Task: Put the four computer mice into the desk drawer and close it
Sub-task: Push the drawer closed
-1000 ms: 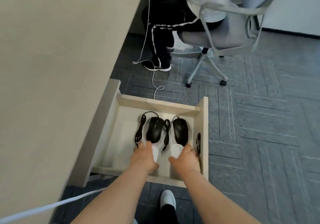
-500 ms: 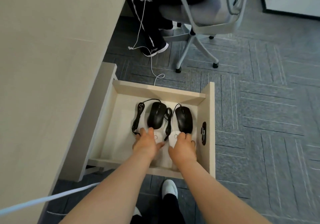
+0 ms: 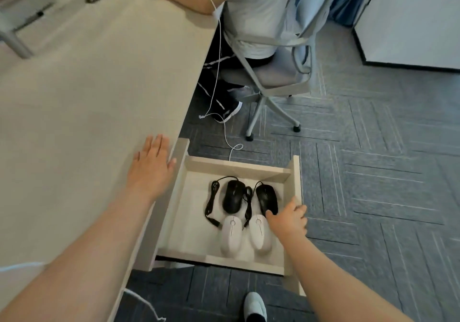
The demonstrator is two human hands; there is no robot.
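Note:
The pale wooden drawer (image 3: 189,212) stands pulled out from under the desk. Inside lie two black wired mice, one left (image 3: 232,196) and one right (image 3: 267,198), with their black cables beside them. In front of them lie two white mice, one left (image 3: 231,236) and one right (image 3: 260,234). My left hand (image 3: 149,167) rests flat on the desk top near the drawer's corner, fingers spread, holding nothing. My right hand (image 3: 288,218) reaches to the drawer's front panel (image 3: 296,184) at its right side, fingers curled over the edge.
The beige desk (image 3: 87,110) fills the left. A person sits on a grey swivel chair (image 3: 281,77) just beyond the drawer, with a white cable (image 3: 219,72) hanging to the floor. My shoe (image 3: 255,305) shows below on grey carpet. A white cabinet (image 3: 410,22) stands at top right.
Both hands have let go of the white mice and left the drawer's inside. The left hand went up onto the desk top, the right hand moved to the drawer's front panel. The view tilted up.

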